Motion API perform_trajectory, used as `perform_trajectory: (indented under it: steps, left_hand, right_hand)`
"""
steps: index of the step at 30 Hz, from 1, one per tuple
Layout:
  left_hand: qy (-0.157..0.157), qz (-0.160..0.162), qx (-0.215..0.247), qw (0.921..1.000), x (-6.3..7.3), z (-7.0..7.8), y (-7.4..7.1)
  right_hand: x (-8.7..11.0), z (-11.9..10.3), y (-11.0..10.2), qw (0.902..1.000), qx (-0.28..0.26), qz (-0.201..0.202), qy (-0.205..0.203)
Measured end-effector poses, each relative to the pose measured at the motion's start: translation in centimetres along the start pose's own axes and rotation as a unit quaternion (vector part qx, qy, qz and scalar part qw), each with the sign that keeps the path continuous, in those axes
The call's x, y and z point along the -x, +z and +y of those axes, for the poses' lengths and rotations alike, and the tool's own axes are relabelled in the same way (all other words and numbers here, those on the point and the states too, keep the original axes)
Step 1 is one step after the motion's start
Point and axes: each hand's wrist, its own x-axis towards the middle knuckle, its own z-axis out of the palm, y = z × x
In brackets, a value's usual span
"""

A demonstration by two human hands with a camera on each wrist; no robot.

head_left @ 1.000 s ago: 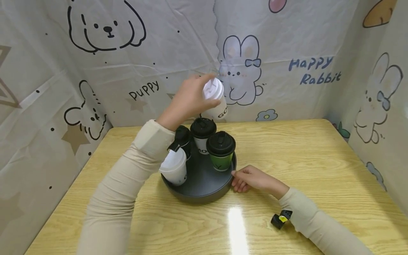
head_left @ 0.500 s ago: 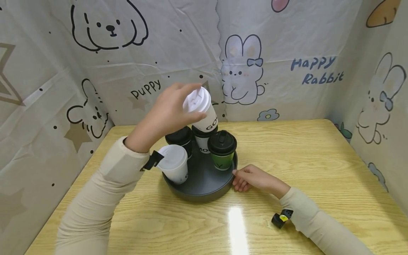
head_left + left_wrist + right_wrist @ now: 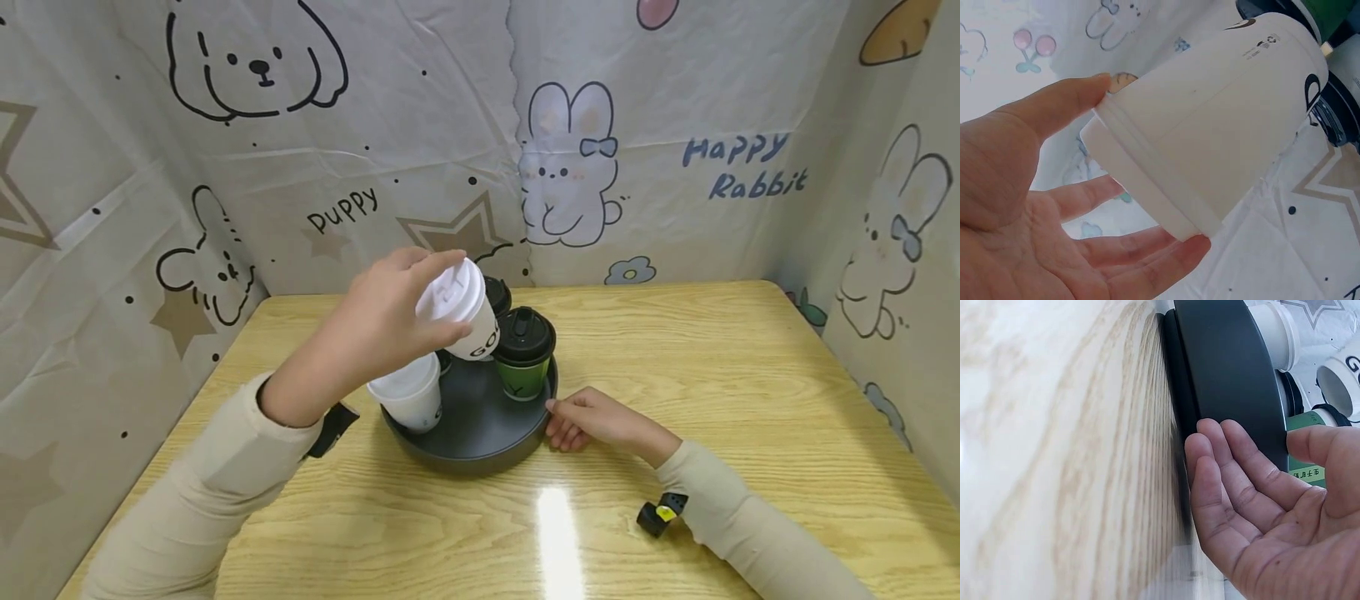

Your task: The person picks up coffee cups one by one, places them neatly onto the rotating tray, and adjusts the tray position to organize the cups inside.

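My left hand (image 3: 378,321) grips a white lidded paper cup (image 3: 477,335) by its lid, thumb on one side and fingers on the other. The cup hangs tilted over a dark round tray (image 3: 487,429). In the left wrist view the cup's white lid (image 3: 1141,175) sits between thumb and fingertips. My right hand (image 3: 600,422) holds the tray's right edge; in the right wrist view its thumb is at the rim and its fingers lie against the outer wall (image 3: 1229,369). On the tray stand a white cup (image 3: 414,398) and a green cup (image 3: 521,379) with a black lid.
Behind the held cup, another black-lidded cup (image 3: 498,293) is mostly hidden, and a dark cup (image 3: 445,361) barely shows. The wooden table (image 3: 675,350) meets cloth walls printed with cartoon animals at the back and sides.
My left hand has brought the white paper cup down and to the left, from high near the back wall to low over the tray. My right hand stays at the tray's edge.
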Motion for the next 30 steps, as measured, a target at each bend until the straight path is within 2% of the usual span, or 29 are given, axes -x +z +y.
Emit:
perform_trajectory:
  steps: [9,15,22,26,30]
  left_hand:
    - [0.043,-0.032,-0.031,0.9981,1.7,1.2,1.3]
    - [0.050,-0.072,-0.052,0.9948,2.2,1.3,2.8]
    - [0.061,-0.124,-0.065,0.9883,2.2,0.8,5.7]
    - [0.066,-0.137,-0.061,0.9865,2.4,0.6,6.9]
    - [0.060,-0.145,-0.057,0.9859,2.5,0.6,7.5]
  right_hand:
    - [0.0,0.2,0.0,1.0000,0.002,0.003,0.002]
    - [0.0,0.2,0.0,1.0000,0.000,0.004,0.006]
    - [-0.1,0.2,-0.1,1.0000,-0.002,0.002,0.005]
    - [-0.1,0.2,0.0,1.0000,-0.003,0.003,0.004]
    - [-0.1,0.3,0.0,1.0000,-0.003,0.003,0.005]
